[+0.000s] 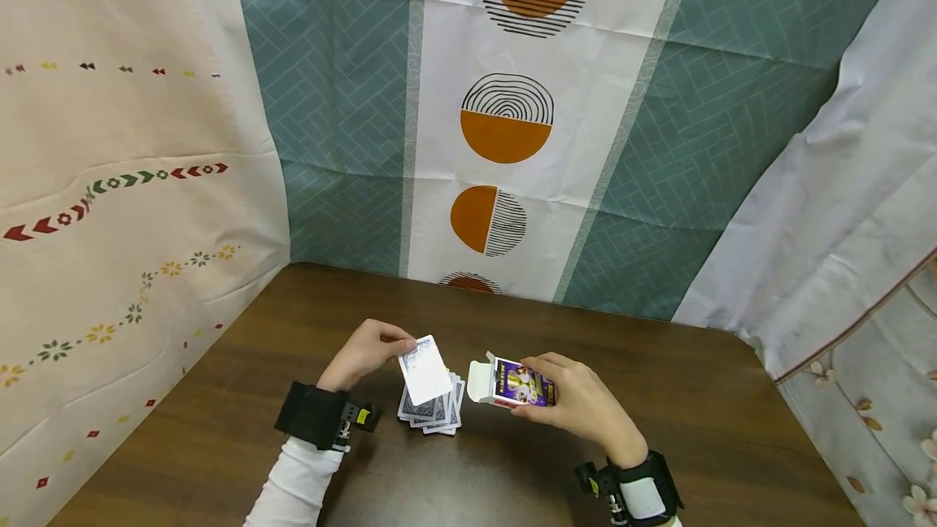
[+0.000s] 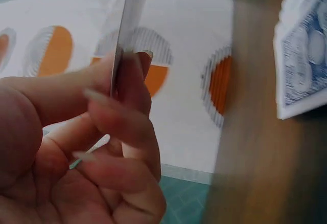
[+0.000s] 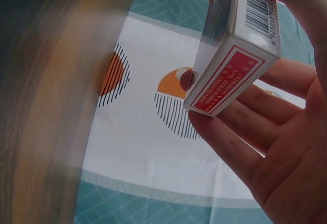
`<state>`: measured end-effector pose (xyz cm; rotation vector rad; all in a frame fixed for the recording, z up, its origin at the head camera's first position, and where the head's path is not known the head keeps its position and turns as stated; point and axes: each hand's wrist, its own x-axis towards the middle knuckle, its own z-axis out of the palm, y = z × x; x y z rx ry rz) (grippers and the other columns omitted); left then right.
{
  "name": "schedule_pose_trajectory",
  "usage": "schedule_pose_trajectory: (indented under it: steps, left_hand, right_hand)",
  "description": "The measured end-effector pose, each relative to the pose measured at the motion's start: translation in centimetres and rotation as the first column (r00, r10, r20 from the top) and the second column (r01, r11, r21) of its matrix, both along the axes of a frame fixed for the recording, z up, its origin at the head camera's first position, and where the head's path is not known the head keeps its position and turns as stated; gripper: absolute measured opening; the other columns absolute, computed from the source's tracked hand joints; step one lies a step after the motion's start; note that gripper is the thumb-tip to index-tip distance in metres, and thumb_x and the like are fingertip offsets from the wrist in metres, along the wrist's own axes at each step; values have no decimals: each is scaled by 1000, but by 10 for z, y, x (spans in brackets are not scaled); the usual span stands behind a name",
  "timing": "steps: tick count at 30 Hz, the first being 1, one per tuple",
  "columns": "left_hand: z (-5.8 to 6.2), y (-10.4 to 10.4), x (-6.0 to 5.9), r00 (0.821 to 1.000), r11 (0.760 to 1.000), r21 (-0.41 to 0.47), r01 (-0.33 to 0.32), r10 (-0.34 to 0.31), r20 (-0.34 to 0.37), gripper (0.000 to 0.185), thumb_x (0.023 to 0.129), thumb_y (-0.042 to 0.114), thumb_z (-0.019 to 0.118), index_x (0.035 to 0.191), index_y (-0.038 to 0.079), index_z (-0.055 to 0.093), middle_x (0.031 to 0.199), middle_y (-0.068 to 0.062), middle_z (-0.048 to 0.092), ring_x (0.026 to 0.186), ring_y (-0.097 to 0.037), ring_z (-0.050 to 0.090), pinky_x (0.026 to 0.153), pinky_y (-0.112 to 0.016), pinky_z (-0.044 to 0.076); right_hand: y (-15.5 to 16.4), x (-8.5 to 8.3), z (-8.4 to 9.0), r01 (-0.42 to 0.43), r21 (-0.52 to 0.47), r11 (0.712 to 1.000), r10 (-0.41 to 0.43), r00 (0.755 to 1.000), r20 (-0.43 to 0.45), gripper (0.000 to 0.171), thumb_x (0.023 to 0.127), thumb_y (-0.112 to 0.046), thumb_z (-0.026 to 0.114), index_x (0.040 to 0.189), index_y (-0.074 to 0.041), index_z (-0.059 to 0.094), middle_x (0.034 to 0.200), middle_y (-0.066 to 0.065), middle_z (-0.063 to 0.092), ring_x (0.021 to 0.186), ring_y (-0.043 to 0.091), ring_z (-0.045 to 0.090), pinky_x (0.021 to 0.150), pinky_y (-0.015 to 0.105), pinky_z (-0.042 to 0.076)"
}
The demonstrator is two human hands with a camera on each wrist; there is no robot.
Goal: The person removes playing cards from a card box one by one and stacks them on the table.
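My left hand (image 1: 371, 352) pinches a playing card (image 1: 426, 371) by its upper left corner, over a loose pile of blue-backed playing cards (image 1: 448, 411) on the table. In the left wrist view the pinched card (image 2: 126, 35) appears almost edge-on between thumb and fingers, and part of the pile (image 2: 306, 55) shows at the right. On the other side, my right hand (image 1: 578, 397) holds a purple card box (image 1: 524, 383) with its white flap open toward the pile. A barcode and a red printed panel show on the box (image 3: 232, 81) in the right wrist view.
The brown wooden table (image 1: 454, 482) extends around the pile. A green and white curtain (image 1: 351, 104) with orange circles hangs behind it. Patterned cream cloth (image 1: 132, 210) stands at the left, and white floral cloth (image 1: 842, 250) at the right.
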<state>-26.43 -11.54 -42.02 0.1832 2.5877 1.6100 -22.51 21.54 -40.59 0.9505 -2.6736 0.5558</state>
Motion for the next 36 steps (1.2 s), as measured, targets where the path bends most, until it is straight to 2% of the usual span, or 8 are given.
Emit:
schedule_pose_trajectory:
  steps: [3,8,10,14,18,22,31,36]
  left_hand:
    - [-12,1,-5,1000,997,-77,-13,12,-4,15,92,7,63,98,-1,73,95,-12,68,80,-20,57,68,-30,45]
    - [-36,8,-12,999,980,-195,-50,49,-11,10,89,7,65,88,4,75,90,-7,70,82,-18,58,71,-31,46]
    - [-44,11,-15,997,975,-205,-81,78,-21,8,87,8,68,85,6,76,87,-6,71,81,-18,59,71,-32,46]
    - [-55,17,-18,990,964,-234,-126,109,-86,6,84,10,73,79,7,75,80,-4,69,76,-17,58,66,-31,45]
    - [-59,24,-18,981,952,-268,-147,107,-160,7,81,9,76,74,7,74,73,-2,68,69,-14,55,62,-29,44]
    - [-58,29,-18,976,948,-277,-158,107,-191,8,80,9,76,74,6,72,69,-1,65,66,-13,52,60,-28,43]
    - [-57,34,-18,978,944,-271,-189,156,-140,15,79,8,77,73,4,64,63,-4,54,60,-15,48,54,-26,37]
    - [-56,35,-17,977,942,-273,-196,163,-140,16,80,8,77,74,3,63,62,-4,51,60,-16,47,53,-26,36]
  right_hand:
    - [0,0,-1,6,6,1000,-6,1000,8,62,72,-50,81,116,-9,67,107,1,68,81,6,57,68,20,49]
    - [0,-1,-2,12,13,1000,-12,1000,22,62,72,-51,80,116,-9,67,107,1,68,82,7,57,69,20,50]
    - [0,-1,-2,12,12,1000,-13,1000,23,62,72,-51,80,116,-9,67,107,1,68,82,7,57,69,20,50]
    - [-1,-1,-3,14,13,1000,-14,1000,18,62,73,-52,79,116,-10,67,108,1,68,82,7,57,69,20,50]
    - [-1,-1,-2,16,17,1000,-16,1000,6,62,73,-53,78,115,-10,68,108,1,68,82,7,57,69,20,49]
    - [-1,-1,-3,6,12,1000,-6,1000,-7,61,73,-51,79,115,-9,68,108,1,68,82,7,57,68,20,49]
    - [-1,-1,-3,7,15,1000,-7,1000,8,61,73,-51,79,115,-9,68,107,1,68,81,6,57,67,19,49]
    - [-3,-1,-3,11,20,1000,-12,1000,19,62,73,-53,79,115,-9,68,108,2,68,81,7,57,67,19,49]
